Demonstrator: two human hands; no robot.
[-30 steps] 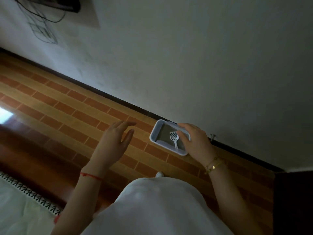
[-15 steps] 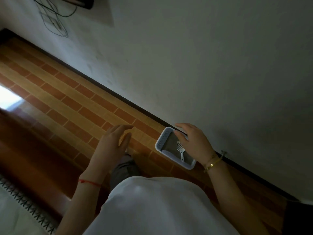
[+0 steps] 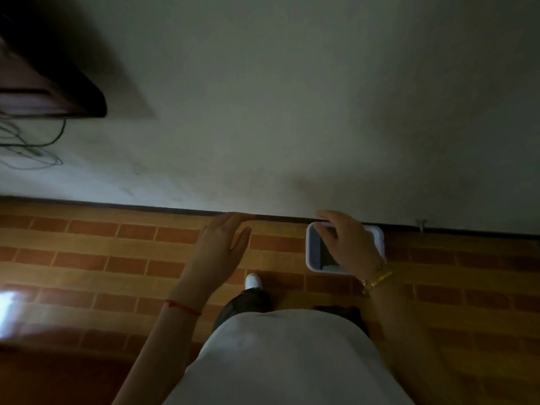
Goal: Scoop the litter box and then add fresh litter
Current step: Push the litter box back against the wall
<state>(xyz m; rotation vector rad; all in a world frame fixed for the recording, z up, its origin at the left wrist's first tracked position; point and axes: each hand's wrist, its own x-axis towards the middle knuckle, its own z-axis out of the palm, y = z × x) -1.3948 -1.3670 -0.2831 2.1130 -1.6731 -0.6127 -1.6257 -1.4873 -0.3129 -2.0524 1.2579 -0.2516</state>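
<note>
A small white rectangular plastic litter box (image 3: 312,252) sat at the right of centre in the frame. It stood on the brick-patterned orange and tan tile floor (image 3: 117,258), its far edge against the dark strip at the foot of the pale plaster wall (image 3: 292,112). The right hand (image 3: 347,247), with a gold bracelet (image 3: 375,280) at the wrist, covered the middle and right of the box in the view. Its fingers were spread and loosely bent, and nothing was visibly pinched between them. Judging by the white shoe tip (image 3: 253,280) just left of the box, the tray lay well below the hand, so contact seemed unlikely, though the dim picture did not settle it. The left hand (image 3: 219,252), with a red string (image 3: 182,307) round its wrist, was held flat at the centre with its fingers straight and together. It held nothing and was well apart from the right.

Only a dark grey strip of the box's inside showed, so how much litter it held could not be told. A moulded tray like this is probably stiff and smooth-walled, light when empty but bottom-heavy with litter, and likely to spill if tipped. The rolled rim on the two short ends looked the safest hold, kept level with both hands.

A dark shelf (image 3: 52,92) with loose cables (image 3: 29,153) filled the upper left.
</note>
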